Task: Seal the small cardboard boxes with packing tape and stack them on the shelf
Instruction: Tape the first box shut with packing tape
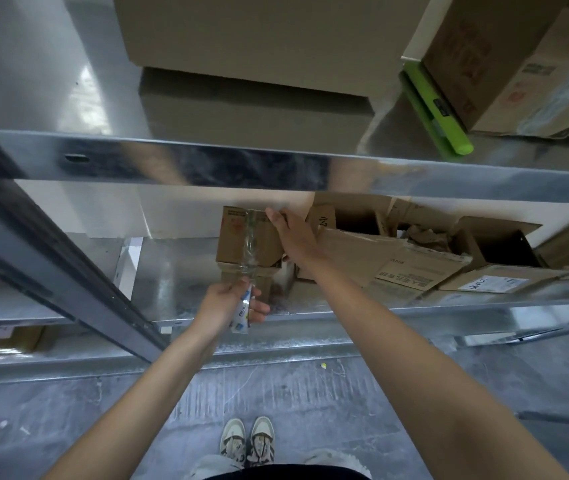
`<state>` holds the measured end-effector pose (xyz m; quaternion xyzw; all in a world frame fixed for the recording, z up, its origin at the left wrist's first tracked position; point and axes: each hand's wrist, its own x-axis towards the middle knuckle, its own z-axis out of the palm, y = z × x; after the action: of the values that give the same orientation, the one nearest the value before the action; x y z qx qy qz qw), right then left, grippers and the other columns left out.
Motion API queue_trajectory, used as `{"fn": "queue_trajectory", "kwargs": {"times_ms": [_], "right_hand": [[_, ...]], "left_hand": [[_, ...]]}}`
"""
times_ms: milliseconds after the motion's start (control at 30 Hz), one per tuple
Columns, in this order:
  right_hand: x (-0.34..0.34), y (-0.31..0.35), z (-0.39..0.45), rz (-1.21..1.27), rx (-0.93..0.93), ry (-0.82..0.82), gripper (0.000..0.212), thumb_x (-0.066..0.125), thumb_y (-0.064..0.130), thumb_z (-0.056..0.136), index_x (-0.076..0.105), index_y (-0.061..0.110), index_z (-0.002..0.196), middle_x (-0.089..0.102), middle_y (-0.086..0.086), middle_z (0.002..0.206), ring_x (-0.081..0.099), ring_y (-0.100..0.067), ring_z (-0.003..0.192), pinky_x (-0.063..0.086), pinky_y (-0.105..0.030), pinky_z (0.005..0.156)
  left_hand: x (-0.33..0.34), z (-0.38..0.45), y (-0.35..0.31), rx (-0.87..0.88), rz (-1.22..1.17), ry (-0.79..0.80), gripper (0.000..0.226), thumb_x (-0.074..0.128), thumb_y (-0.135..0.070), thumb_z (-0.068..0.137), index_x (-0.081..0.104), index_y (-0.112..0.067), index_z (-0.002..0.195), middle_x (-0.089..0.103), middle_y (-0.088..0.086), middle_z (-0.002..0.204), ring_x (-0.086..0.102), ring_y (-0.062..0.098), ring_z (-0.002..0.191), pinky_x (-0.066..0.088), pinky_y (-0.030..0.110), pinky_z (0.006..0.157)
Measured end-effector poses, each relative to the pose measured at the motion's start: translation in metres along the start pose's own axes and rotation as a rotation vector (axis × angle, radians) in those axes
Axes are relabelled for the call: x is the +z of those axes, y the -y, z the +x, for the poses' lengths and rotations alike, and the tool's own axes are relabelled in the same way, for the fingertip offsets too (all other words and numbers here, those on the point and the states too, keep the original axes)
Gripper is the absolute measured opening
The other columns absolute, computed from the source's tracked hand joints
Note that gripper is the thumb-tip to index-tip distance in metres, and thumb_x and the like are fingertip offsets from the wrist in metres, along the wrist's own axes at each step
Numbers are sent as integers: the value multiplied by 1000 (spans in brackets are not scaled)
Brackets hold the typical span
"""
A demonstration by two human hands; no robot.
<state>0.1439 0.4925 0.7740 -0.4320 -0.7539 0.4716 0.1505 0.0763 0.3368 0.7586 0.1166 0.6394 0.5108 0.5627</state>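
- Packing tape roll (pixel 244 311) sits clamped in my left hand (pixel 227 303), held low at the shelf edge so the clear strip (pixel 251 244) stays taut.
- Small cardboard box (pixel 241 237) stands on the middle shelf (pixel 311 308); the strip runs over its top.
- My right hand (pixel 293 233) presses flat on the box, probably steadying it; fingers spread, gripping nothing.
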Motion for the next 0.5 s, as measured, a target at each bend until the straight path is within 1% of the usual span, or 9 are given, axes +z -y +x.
{"fn": "queue_trajectory", "kwargs": {"times_ms": [67, 133, 200, 267, 300, 333, 400, 433, 500], "right_hand": [[1, 1, 0, -8, 4, 0, 26, 33, 51, 99, 46, 39, 81, 54, 15, 84, 60, -19, 98, 48, -40, 89], [0, 3, 1, -22, 11, 1, 29, 31, 52, 99, 50, 33, 86, 56, 12, 84, 60, -20, 95, 51, -38, 84], [-2, 5, 3, -44, 22, -1, 33, 30, 49, 100, 52, 25, 96, 58, 6, 89, 60, -18, 91, 51, -31, 71], [-5, 8, 3, -69, 41, -3, 36, 29, 45, 102, 53, 20, 101, 56, 6, 88, 56, -8, 82, 45, -22, 62], [-5, 9, 4, -70, 63, 1, 37, 27, 45, 102, 53, 19, 102, 54, 9, 85, 53, -6, 80, 47, -24, 64], [-5, 8, 4, -66, 93, 13, 37, 26, 45, 102, 53, 19, 103, 52, 10, 83, 53, -9, 81, 52, -30, 69], [-4, 9, 6, -62, 155, 65, 43, 24, 47, 102, 52, 17, 112, 53, 6, 90, 54, -17, 89, 56, -41, 79], [-3, 10, 6, -66, 182, 87, 47, 24, 48, 101, 52, 15, 120, 53, 3, 98, 53, -19, 93, 56, -43, 81], [-3, 13, 9, -72, 225, 98, 55, 24, 50, 101, 48, 11, 130, 50, -3, 108, 53, -21, 94, 57, -41, 78]], "left_hand": [[0, 2, -2, 0, 5, 7, 38, 43, -29, 100, 58, 1, 82, 68, 13, 59, 61, 21, 43, 47, 29, 52], [3, 2, -5, 10, 25, 3, 37, 43, -28, 100, 58, 2, 83, 68, 12, 58, 61, 20, 43, 48, 25, 47], [7, 1, -11, 19, 31, 4, 37, 41, -26, 101, 57, 3, 83, 67, 11, 55, 61, 19, 42, 47, 20, 43], [8, 1, -15, 35, 34, 15, 38, 39, -26, 102, 55, 3, 83, 66, 8, 52, 60, 17, 40, 44, 17, 40], [7, 0, -18, 46, 30, 22, 38, 38, -26, 102, 55, 3, 85, 66, 7, 51, 60, 16, 39, 42, 15, 39], [6, -1, -19, 52, 30, 28, 37, 38, -26, 102, 55, 2, 86, 66, 6, 52, 60, 15, 39, 41, 14, 38], [3, -5, -20, 56, 36, 44, 35, 38, -26, 102, 56, -1, 84, 66, 4, 52, 59, 14, 38, 40, 13, 37], [2, -7, -20, 59, 34, 57, 36, 39, -26, 102, 55, -1, 83, 66, 4, 52, 59, 14, 38, 39, 13, 37], [-1, -8, -17, 78, 41, 73, 36, 38, -28, 102, 54, -1, 85, 66, 2, 52, 60, 13, 39, 39, 13, 37]]}}
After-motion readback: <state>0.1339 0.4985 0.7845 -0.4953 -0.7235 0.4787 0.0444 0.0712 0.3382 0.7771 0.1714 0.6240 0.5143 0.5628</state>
